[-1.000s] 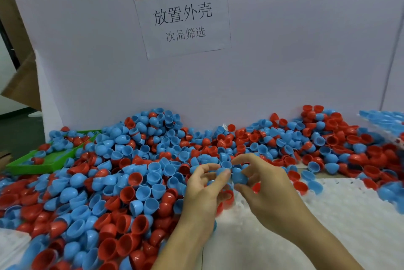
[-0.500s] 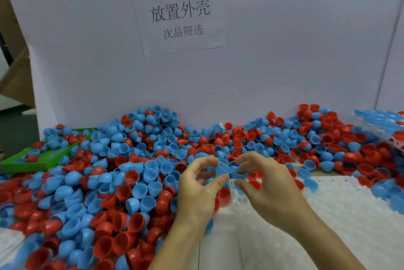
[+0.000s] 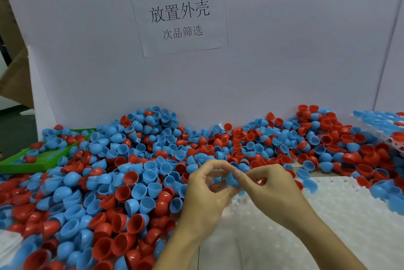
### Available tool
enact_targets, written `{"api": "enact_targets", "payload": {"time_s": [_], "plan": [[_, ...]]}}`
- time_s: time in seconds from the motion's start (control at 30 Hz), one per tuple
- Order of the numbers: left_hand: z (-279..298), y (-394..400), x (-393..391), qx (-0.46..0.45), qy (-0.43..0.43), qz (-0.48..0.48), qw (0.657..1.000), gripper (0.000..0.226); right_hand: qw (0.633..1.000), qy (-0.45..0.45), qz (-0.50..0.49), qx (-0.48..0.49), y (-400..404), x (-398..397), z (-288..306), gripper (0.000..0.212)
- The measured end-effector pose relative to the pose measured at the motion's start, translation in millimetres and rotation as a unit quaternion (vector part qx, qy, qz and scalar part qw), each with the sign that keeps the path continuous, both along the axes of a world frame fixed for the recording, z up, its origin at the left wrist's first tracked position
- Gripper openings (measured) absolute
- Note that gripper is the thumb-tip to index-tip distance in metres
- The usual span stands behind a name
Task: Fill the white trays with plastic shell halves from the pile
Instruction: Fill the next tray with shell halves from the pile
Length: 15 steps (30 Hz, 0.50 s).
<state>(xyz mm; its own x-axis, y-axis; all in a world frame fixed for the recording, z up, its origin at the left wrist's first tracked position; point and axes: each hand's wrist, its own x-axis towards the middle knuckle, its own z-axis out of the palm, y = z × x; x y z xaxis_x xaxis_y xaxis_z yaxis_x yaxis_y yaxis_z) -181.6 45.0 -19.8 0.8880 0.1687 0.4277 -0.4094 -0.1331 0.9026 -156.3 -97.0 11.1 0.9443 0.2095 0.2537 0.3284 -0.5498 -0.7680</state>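
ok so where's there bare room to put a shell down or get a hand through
The white tray in front of the right hand is bare, bordered by the pile behind and to its left and shells along its right edge. The green tray at far left has some open floor. Elsewhere it is crowded: the pile runs to the white backboard.

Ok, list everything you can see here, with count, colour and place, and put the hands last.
shell halves pile: too many to count, blue and red, across the table against the board
held shell: one, blue, pinched between both hands
white tray: one, white, front right, mostly bare
filled tray: one, holds blue and red shells, far right
green tray: one, green, far left
paper sign: one, white, on the board
left hand: centre
right hand: centre
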Motion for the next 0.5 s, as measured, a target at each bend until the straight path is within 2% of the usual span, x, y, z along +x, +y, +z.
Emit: {"api": "enact_targets", "payload": {"time_s": [0.13, 0.2, 0.27, 0.37, 0.43, 0.5], "plan": [[0.4, 0.8, -1.7, 0.01, -0.004, -0.053, 0.999, 0.041, 0.999, 0.046, -0.018, 0.006, -4.0, -0.1, 4.8, 0.023], [1.8, 0.8, -3.2, -0.022, -0.013, -0.068, 0.997, 0.033, 0.999, 0.041, -0.031, 0.017, -6.2, -0.4, 5.5, 0.022], [3.1, 0.3, -2.1, -0.085, -0.01, -0.038, 0.996, 0.019, 0.999, 0.021, -0.03, 0.029, -7.3, -0.9, 5.8, 0.024], [3.5, 1.0, 1.9, -0.142, 0.061, 0.018, 0.988, 0.008, 0.999, 0.005, -0.001, 0.038, -5.6, -3.2, 6.5, 0.025], [2.4, 0.1, 3.4, -0.172, 0.115, -0.007, 0.978, 0.007, 1.0, -0.008, 0.013, 0.021, -2.4, -3.9, 5.3, 0.024], [-0.3, -2.4, 4.9, -0.2, 0.133, -0.038, 0.97, 0.014, 0.999, -0.041, 0.01, -0.011, -0.2, -4.1, 2.4, 0.026]]}}
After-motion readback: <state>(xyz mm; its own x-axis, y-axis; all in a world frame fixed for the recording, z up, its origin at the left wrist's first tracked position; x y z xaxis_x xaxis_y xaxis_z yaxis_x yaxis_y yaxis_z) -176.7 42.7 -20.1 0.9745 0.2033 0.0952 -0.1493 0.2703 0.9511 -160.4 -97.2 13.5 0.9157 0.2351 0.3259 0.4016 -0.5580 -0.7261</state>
